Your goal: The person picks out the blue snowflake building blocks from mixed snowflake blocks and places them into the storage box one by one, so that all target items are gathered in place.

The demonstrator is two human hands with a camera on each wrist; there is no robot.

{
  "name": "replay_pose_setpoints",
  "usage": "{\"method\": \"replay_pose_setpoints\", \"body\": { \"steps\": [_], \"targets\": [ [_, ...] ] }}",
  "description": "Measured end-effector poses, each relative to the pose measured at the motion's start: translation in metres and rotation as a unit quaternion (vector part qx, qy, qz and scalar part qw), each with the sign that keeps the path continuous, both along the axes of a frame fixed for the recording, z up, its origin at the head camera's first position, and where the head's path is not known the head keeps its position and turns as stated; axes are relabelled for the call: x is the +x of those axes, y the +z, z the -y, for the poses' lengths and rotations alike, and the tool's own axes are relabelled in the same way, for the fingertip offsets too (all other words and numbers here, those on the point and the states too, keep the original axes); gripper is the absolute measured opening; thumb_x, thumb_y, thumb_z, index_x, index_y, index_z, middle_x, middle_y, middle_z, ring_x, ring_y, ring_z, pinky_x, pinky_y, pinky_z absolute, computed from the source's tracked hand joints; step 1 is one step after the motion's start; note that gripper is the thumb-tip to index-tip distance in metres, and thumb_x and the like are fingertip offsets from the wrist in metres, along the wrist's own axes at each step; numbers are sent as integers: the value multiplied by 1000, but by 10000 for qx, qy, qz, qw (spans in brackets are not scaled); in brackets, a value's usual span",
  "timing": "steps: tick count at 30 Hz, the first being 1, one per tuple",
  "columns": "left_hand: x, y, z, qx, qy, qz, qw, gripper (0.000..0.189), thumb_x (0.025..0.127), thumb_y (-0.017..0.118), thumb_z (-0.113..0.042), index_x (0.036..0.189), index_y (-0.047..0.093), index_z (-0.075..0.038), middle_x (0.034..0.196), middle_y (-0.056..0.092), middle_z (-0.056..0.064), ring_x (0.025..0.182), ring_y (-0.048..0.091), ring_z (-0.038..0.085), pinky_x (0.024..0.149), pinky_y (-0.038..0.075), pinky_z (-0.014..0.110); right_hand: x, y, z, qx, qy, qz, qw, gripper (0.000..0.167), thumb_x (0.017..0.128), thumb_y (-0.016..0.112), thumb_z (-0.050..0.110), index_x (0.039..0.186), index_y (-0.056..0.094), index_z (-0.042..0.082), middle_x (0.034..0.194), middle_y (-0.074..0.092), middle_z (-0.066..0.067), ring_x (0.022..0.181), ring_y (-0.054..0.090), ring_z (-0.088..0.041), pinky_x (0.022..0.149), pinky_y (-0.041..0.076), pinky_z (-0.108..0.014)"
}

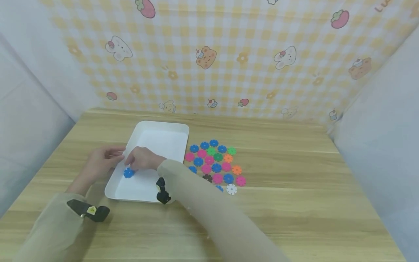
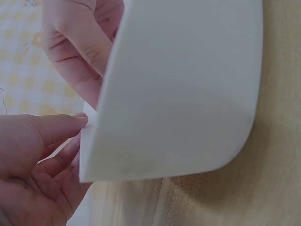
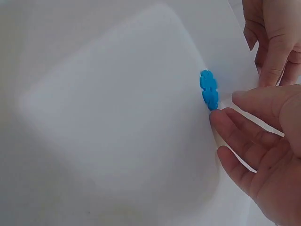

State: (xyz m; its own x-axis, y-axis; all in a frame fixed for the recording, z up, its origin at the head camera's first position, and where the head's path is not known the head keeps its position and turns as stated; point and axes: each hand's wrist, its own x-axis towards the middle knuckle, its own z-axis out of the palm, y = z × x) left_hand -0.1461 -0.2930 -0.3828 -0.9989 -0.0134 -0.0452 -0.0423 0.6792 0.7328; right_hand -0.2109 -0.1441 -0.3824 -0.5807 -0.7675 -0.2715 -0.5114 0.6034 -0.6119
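My right hand: fingers parted beside blue snowflake disc, white tray. My left hand: at tray's left side, pinch unclear.

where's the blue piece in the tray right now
In the head view, the blue piece lies inside the white tray, along its left side, just beside the right hand.

The left sleeve and right sleeve are plain beige, above a bare left hand and right hand. A black device with a small yellowish label sits at the left cuff, a knobbly black unit at the right.
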Motion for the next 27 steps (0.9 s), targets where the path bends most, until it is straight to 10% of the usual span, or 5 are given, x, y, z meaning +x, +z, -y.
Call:
{"method": "replay_pose_setpoints", "body": {
  "steps": [9, 27],
  "targets": [
    [-1, 0, -2, -77, 17, 64, 9999, 39, 91, 58, -12, 124, 50, 7, 110, 55, 31, 99, 54, 44, 64, 55, 33, -5, 13, -9, 15, 143, 312, 9994, 30, 87, 62, 10, 117, 63, 12, 112, 62, 4, 83, 58, -2, 66, 43, -9],
    [-1, -1, -1, -254, 123, 112, 9995, 39, 93, 55, -16, 125, 49, 5, 111, 55, 28, 101, 53, 42, 68, 54, 34, -31, 64, -84, -776, 796, -436, 9928, 31, 89, 59, 12, 120, 59, 5, 112, 63, -7, 93, 58, -10, 75, 45, -14]
  ]
}}
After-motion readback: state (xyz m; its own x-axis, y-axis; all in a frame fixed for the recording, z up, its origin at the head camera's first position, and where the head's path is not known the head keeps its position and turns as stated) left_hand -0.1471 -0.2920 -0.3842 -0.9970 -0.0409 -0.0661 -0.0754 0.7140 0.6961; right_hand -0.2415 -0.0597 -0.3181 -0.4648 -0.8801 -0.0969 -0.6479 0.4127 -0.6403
